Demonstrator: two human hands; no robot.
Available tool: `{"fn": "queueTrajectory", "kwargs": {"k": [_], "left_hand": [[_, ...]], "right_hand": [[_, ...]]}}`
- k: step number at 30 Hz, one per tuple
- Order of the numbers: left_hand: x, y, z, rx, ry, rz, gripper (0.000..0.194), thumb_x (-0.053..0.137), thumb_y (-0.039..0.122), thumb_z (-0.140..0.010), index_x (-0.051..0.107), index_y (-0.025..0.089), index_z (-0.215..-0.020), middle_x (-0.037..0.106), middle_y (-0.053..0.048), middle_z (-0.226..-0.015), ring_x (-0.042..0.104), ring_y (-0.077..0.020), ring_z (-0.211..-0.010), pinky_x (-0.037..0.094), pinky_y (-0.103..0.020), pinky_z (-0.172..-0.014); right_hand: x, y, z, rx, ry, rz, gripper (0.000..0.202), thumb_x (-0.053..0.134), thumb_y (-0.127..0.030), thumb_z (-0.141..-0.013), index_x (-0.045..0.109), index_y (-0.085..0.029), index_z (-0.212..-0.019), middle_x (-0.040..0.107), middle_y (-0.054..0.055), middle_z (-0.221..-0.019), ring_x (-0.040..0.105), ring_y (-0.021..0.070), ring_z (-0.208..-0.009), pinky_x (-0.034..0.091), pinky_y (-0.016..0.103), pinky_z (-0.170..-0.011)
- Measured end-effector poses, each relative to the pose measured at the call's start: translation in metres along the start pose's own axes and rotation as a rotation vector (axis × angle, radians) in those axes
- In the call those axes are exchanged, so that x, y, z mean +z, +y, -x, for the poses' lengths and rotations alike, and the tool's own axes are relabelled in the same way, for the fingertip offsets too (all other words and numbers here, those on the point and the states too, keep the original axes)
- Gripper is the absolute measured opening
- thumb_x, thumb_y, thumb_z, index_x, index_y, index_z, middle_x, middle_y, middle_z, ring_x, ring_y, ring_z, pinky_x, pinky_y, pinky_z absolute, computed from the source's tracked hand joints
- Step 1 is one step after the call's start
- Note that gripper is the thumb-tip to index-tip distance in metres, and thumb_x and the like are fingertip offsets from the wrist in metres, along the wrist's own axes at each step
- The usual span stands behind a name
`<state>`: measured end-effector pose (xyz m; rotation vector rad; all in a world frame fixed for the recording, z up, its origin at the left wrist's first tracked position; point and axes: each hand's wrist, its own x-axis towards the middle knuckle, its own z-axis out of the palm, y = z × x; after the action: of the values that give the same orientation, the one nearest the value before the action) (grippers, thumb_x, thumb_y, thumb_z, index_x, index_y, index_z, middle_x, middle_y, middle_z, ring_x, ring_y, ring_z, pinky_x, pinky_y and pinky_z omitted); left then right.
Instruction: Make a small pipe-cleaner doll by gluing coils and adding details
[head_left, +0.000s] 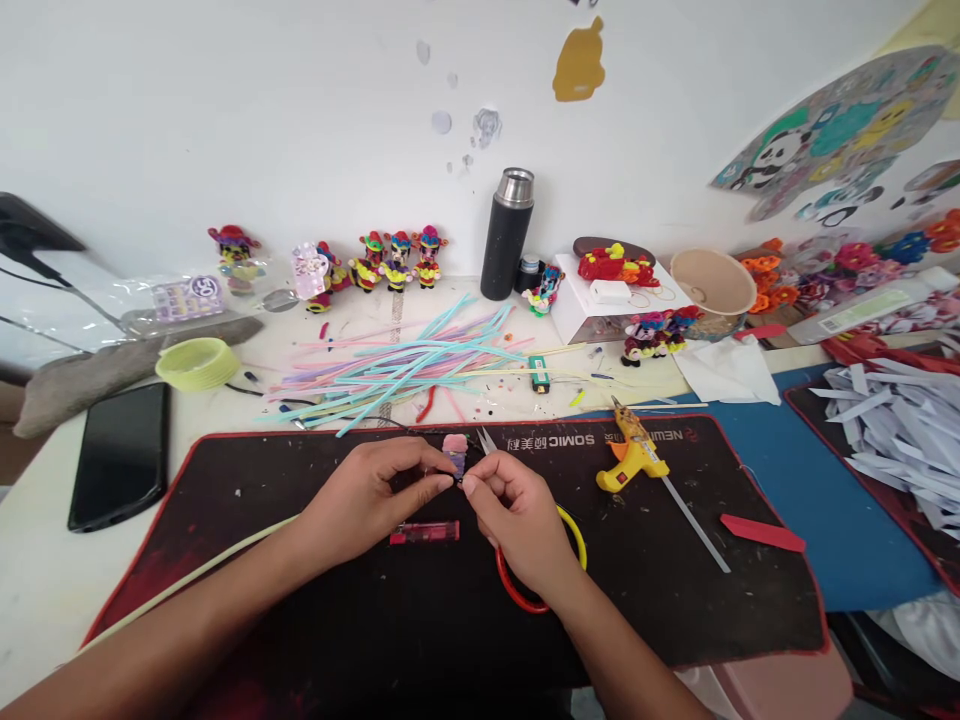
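Observation:
My left hand [401,490] is closed, pinching a small fuzzy pink and purple piece [454,446] between thumb and fingers above the dark mat. Close beside it, my right hand [525,515] is closed too, thumb and forefinger pinched at the lower end of that piece, where something tiny and dark shows. What exactly these right fingertips hold is too small to tell. Scissors [579,540] with red and yellow handles lie under my right hand, blades pointing away from me. A pink see-through lighter [424,532] rests on the mat just below my left fingers.
Pastel pipe cleaners [405,360] lie in a heap behind the mat [337,640]. A yellow glue gun [634,455] with its glue stick is on the right. A black phone [120,455] lies left. A black flask [507,240] and several small fuzzy dolls [399,262] stand along the wall.

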<state>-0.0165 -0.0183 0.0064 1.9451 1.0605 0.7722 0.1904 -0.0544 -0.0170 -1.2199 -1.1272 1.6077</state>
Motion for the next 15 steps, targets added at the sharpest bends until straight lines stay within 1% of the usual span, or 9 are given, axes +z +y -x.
{"fn": "queueTrajectory", "kwargs": {"k": [4, 9, 13, 15], "left_hand": [[-0.0004, 0.0005, 0.0003, -0.033, -0.023, 0.003, 0.014, 0.068, 0.029, -0.099, 0.078, 0.021, -0.093, 0.078, 0.0, -0.084, 0.07, -0.0143, -0.073, 0.05, -0.022, -0.066], [-0.0002, 0.0016, 0.0013, -0.025, -0.007, -0.027, 0.014, 0.067, 0.028, -0.099, 0.075, 0.021, -0.092, 0.075, 0.001, -0.081, 0.067, -0.0135, -0.071, 0.049, -0.022, -0.065], [0.0016, 0.0033, 0.0023, 0.045, 0.013, -0.057, 0.011, 0.066, 0.023, -0.1, 0.074, 0.02, -0.093, 0.073, 0.002, -0.081, 0.064, -0.0114, -0.068, 0.047, -0.02, -0.063], [0.003, 0.004, 0.0028, 0.097, 0.011, -0.077, 0.009, 0.066, 0.019, -0.1, 0.074, 0.02, -0.095, 0.073, 0.001, -0.082, 0.065, -0.0112, -0.07, 0.048, -0.02, -0.065]], "right_hand": [[0.0014, 0.0003, 0.0007, 0.0, -0.011, -0.007, 0.034, 0.072, -0.052, -0.094, 0.061, -0.022, -0.083, 0.037, -0.011, -0.057, 0.03, 0.0076, -0.044, 0.021, 0.022, -0.042], [0.0014, 0.0004, 0.0005, 0.001, -0.005, -0.059, 0.038, 0.073, -0.057, -0.094, 0.063, -0.021, -0.086, 0.039, -0.011, -0.055, 0.03, 0.0078, -0.044, 0.023, 0.023, -0.042], [0.0011, -0.0002, 0.0004, -0.012, -0.025, -0.107, 0.041, 0.075, -0.06, -0.092, 0.066, -0.021, -0.096, 0.043, -0.01, -0.058, 0.031, 0.0077, -0.045, 0.024, 0.023, -0.043], [0.0014, -0.0007, 0.0003, -0.013, -0.031, -0.09, 0.041, 0.077, -0.06, -0.091, 0.065, -0.021, -0.096, 0.044, -0.01, -0.06, 0.032, 0.0075, -0.044, 0.024, 0.023, -0.042]]}}
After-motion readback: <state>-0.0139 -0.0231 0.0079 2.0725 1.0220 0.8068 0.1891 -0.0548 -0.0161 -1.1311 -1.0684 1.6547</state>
